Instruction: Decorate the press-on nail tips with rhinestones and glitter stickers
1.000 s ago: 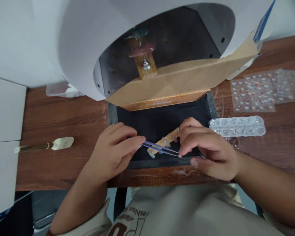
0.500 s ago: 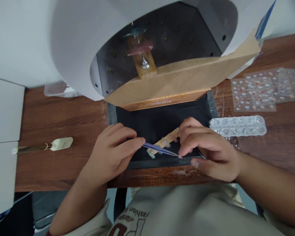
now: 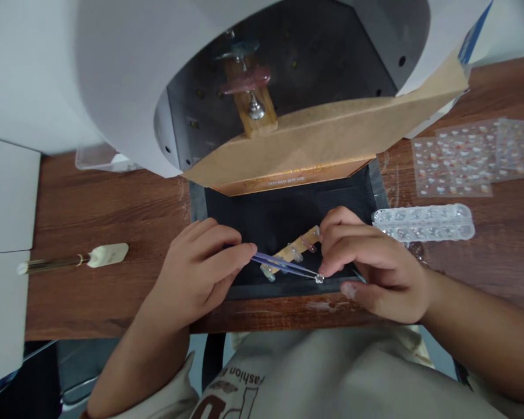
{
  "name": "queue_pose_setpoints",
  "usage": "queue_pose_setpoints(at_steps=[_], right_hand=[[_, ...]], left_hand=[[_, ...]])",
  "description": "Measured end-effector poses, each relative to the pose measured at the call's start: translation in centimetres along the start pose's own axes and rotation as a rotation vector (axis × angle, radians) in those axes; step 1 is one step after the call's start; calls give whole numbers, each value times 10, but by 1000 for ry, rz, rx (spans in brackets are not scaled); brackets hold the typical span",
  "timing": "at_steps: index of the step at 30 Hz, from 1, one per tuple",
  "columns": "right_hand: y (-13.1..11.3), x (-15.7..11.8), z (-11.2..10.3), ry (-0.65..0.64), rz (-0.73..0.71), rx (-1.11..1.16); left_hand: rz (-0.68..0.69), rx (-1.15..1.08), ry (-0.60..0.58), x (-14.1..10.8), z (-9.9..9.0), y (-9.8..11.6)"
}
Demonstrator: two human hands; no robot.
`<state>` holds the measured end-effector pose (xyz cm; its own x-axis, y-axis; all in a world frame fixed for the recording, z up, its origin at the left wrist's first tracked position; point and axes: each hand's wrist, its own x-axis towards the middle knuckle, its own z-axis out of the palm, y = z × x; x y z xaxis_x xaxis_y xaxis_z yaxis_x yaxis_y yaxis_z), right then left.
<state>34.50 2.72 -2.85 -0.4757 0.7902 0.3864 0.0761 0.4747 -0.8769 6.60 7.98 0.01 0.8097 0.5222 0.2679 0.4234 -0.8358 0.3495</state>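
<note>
My left hand point(image 3: 209, 267) is closed around purple tweezers point(image 3: 275, 261), which point right. At their fine tips is a small shiny, clear-silver charm point(image 3: 319, 279). My right hand point(image 3: 371, 262) has its index fingertip at the charm, with the thumb well apart from it and the other fingers curled. Behind the tweezers, a wooden strip point(image 3: 283, 254) holds several glossy nail tips point(image 3: 296, 252) in pale and pink tones; my right fingers hide its far end. Beneath lies a black mat point(image 3: 262, 218).
A white nail lamp point(image 3: 126, 87) rests over a cardboard box point(image 3: 332, 139); inside is a wooden stand point(image 3: 262, 121) with nail tips. To the right are a clear compartment case point(image 3: 423, 223) and sticker sheets point(image 3: 454, 163). A tagged bundle of thin sticks point(image 3: 52, 265) lies left.
The tweezer tips have spread apart. The charm at the tips has turned and now shows a larger, brighter face. Both hands are almost where they were.
</note>
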Motion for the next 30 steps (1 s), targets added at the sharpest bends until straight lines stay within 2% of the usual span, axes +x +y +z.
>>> queue_pose_setpoints(at_steps=[30], right_hand=[[0,-2,1,26,19,-104]], left_hand=[[-38,25,-21,1,0,1]])
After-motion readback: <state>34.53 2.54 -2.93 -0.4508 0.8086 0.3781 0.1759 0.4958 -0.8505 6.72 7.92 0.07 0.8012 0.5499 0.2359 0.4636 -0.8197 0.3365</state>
